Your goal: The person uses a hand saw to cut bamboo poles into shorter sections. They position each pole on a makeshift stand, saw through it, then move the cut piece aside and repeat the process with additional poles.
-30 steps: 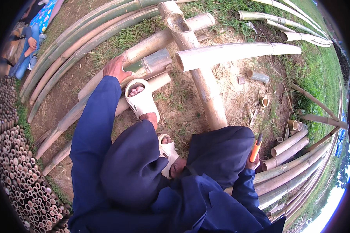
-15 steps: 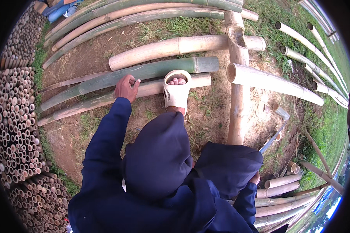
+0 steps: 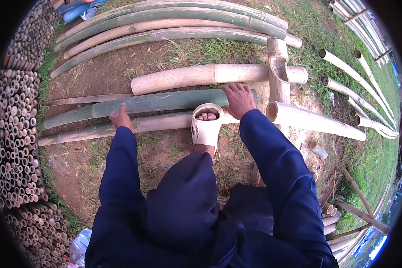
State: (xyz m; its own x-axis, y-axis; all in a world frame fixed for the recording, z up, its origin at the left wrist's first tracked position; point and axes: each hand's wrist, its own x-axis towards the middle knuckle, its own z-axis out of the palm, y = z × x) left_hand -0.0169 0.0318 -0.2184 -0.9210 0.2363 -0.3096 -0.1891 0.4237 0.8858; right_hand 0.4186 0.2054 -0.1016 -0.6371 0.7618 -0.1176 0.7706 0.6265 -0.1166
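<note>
the green bamboo pole (image 3: 161,102) lies sideways on the ground (image 3: 80,165), its left end toward the ground's left edge. the right hand (image 3: 239,99) lies over the pole's right end with its fingers spread across the top; how firmly it clasps, i cannot tell. the left hand (image 3: 121,117) is at the pole's near side, farther left, thumb up; whether it grips or only touches, the view does not show.

between the hands, a cream clog (image 3: 205,137) stands over a thinner pale pole (image 3: 165,123), its toe at the green pole's near side. dark lettering is printed along the clog's left side.

just beyond lies a thick pale pole (image 3: 174,79), crossed near its right end by a notched pole (image 3: 279,91). a hollow pale pole (image 3: 319,121) rests across the notched one, open end leftward. four long poles (image 3: 174,18) lie side by side near the far edge, and stacked bamboo pieces (image 3: 15,143) line the ground's left edge.
</note>
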